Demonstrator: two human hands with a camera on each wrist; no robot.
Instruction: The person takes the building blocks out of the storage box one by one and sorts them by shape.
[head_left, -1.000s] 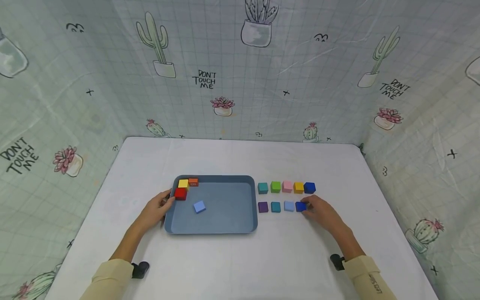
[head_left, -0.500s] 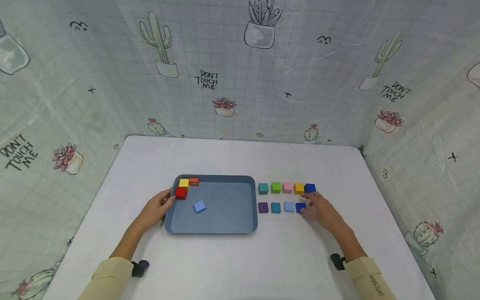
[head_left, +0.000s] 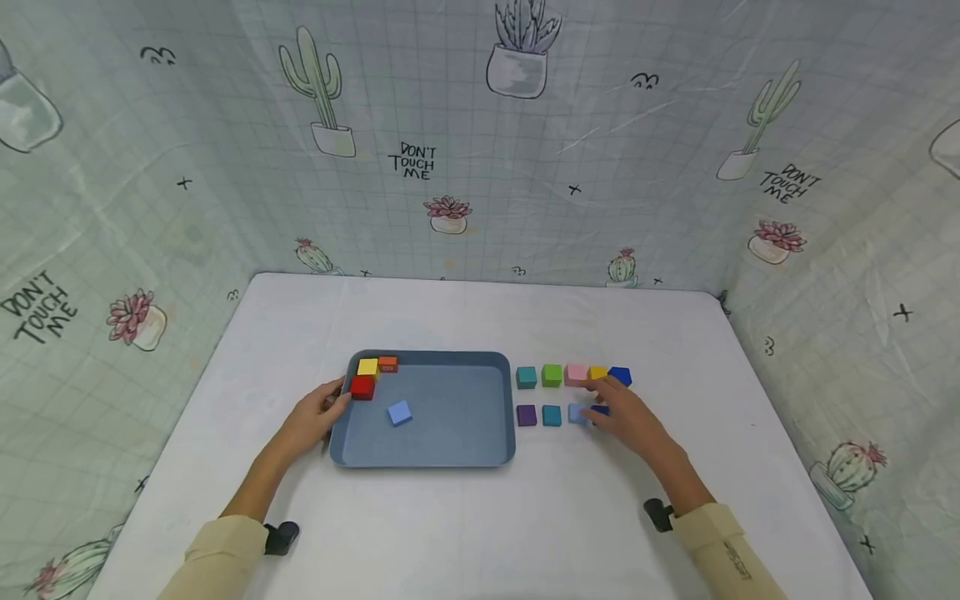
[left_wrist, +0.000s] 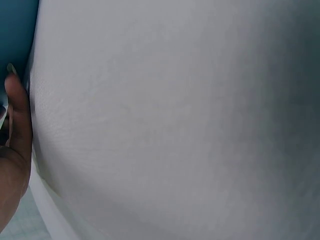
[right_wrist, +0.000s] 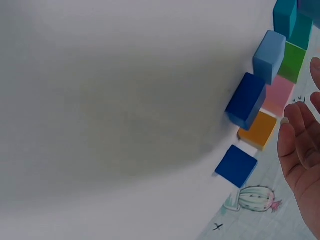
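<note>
My left hand [head_left: 313, 417] grips the left side of a blue-grey tray [head_left: 457, 425], thumb at its rim; most of its fingers are hidden. Inside lie a yellow block [head_left: 367, 367], an orange block [head_left: 387, 363], a red block [head_left: 362, 387] and, apart from these, a tilted light blue block [head_left: 400, 413]. My right hand [head_left: 633, 421] hovers over the right end of two block rows, fingers loosely spread and holding nothing. Under it, a front dark blue block [right_wrist: 246, 101] is partly covered in the head view, beside another light blue block [head_left: 577, 413].
The back row has a teal block [head_left: 527, 377], green block [head_left: 551, 375], pink block [head_left: 575, 374], amber block [head_left: 597, 372] and blue block [head_left: 621, 375]. A purple block [head_left: 527, 415] and teal block [head_left: 552, 415] stand in front, close to the tray. Patterned cloth [head_left: 525, 167] surrounds the white table [head_left: 420, 533].
My right hand has come off the front dark blue block, its fingers spreading, and has shifted left over the rows. The left hand and tray have stayed put.
</note>
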